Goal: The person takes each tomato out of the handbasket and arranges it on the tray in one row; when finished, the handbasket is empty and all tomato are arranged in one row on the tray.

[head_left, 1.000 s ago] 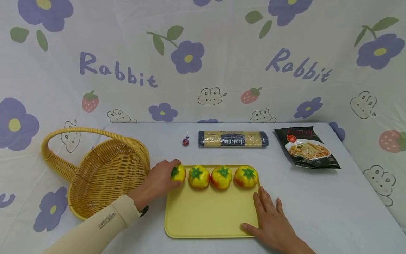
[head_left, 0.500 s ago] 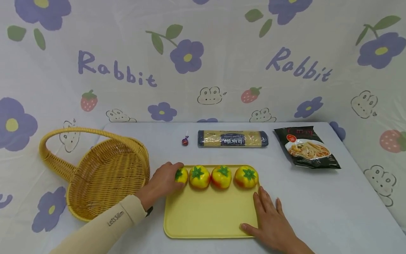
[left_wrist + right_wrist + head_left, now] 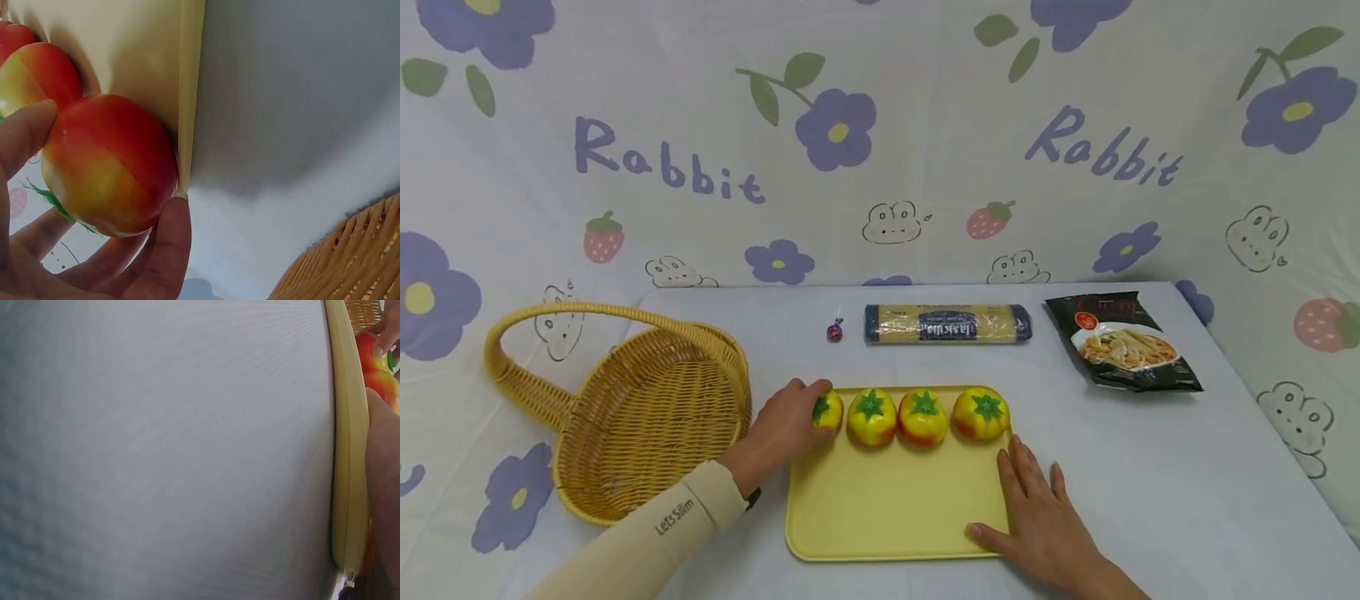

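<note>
Several yellow-and-red toy tomatoes with green leafy tops stand in a row along the far edge of a yellow tray (image 3: 895, 508). My left hand (image 3: 786, 425) holds the leftmost tomato (image 3: 827, 410) at the tray's far left corner. In the left wrist view, thumb and fingers curl round that tomato (image 3: 112, 162), which sits right by the tray rim (image 3: 189, 81). Next to it is a second tomato (image 3: 872, 418), then a third (image 3: 922, 419). My right hand (image 3: 1041, 517) lies with straight fingers along the tray's right edge, thumb over the rim.
A wicker basket (image 3: 655, 442) with a tall handle is left of the tray. Behind the tray lie a small lollipop (image 3: 835, 331) and a pack of spaghetti (image 3: 947, 324). A black food packet (image 3: 1123, 342) lies at the back right. A patterned cloth (image 3: 880, 150) hangs behind the table.
My left hand has shifted slightly right with the leftmost tomato, bringing it closer to its neighbour. My right hand stays at the tray edge. The head view has moved a little.
</note>
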Available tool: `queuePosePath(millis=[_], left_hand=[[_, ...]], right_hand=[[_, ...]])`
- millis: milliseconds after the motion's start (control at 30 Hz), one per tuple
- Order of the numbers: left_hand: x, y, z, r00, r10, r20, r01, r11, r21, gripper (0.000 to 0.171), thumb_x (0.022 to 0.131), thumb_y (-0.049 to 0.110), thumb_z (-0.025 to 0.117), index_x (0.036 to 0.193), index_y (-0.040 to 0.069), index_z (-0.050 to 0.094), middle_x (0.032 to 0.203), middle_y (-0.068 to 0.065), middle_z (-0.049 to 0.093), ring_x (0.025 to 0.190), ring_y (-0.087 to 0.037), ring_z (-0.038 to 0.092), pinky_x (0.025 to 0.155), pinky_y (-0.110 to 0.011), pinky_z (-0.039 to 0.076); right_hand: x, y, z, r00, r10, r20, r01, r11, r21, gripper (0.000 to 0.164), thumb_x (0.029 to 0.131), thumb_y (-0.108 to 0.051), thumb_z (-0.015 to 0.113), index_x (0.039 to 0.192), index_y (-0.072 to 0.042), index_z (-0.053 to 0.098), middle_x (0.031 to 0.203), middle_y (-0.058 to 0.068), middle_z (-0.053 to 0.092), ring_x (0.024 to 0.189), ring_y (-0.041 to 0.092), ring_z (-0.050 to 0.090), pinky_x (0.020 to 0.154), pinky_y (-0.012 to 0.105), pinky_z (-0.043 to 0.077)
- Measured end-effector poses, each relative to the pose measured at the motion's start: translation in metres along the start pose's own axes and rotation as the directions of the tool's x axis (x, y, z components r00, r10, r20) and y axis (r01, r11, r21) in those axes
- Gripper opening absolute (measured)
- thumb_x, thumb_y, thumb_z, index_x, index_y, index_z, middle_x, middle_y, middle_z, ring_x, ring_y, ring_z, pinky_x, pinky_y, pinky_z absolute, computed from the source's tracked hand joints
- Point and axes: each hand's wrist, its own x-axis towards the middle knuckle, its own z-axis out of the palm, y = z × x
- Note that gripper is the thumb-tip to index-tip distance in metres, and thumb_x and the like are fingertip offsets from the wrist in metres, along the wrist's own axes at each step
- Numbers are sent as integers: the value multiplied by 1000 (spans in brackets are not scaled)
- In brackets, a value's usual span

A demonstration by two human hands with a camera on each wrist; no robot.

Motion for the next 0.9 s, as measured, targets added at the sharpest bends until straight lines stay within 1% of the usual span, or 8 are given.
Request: queuePosePath(millis=[167,267,367,500,667,733,800,900], left_hand=[[3,2,4,1000,0,2,0,1000,2,63,82,32,74,138,18,49,118,-16,54,94,-26,56,86,-44,52],[2,2,8,1000,-5,-3,5,1000,1,69,81,35,75,141,21,45,126,-18,50,102,-31,57,87,-47,52],[2,2,10,1000,-7,-28,7,1000,2,75,80,40,75,145,24,40,138,-20,43,113,-36,54,89,-50,51],[4,3,9,997,13,-79,-14,1000,-8,82,78,46,75,147,26,36,146,-22,35,124,-39,47,93,-53,49],[6,8,9,996,36,-76,-40,998,-50,92,74,49,78,149,23,32,151,-22,28,136,-39,35,103,-55,41],[7,11,9,996,51,-78,-55,997,-54,94,74,51,77,150,22,31,153,-22,25,139,-40,29,107,-55,36],[8,13,9,993,70,-90,-73,997,-38,95,74,54,76,150,20,30,154,-22,23,142,-41,23,109,-56,33],[11,16,8,989,90,-121,-94,995,-29,96,75,57,74,151,19,30,155,-23,21,144,-44,15,111,-60,27]], right_hand=[[0,3,0,1000,6,-4,-6,1000,9,115,74,-87,41,150,-1,27,161,17,9,147,35,13,109,69,11],[-1,4,2,1000,10,8,-10,1000,24,115,74,-86,42,150,-1,27,161,18,9,147,36,13,109,69,9],[2,6,4,1000,9,14,-10,1000,26,114,74,-86,41,150,-2,26,161,17,8,147,36,12,109,70,8],[11,9,5,1000,-9,-7,9,1000,23,113,75,-85,41,151,-3,25,161,16,6,148,35,10,108,71,8],[20,14,5,1000,-29,-6,29,999,30,112,77,-85,40,151,-3,24,161,16,5,148,36,10,108,71,7],[21,16,4,999,-38,3,37,999,35,110,78,-84,40,151,-3,23,161,17,5,148,37,10,108,71,6],[23,20,0,999,-47,9,47,998,35,110,79,-83,40,151,-2,23,161,19,7,147,39,10,107,72,7],[25,27,-10,998,-41,46,39,998,48,108,81,-80,40,152,-3,19,160,20,8,147,41,9,107,72,7]])
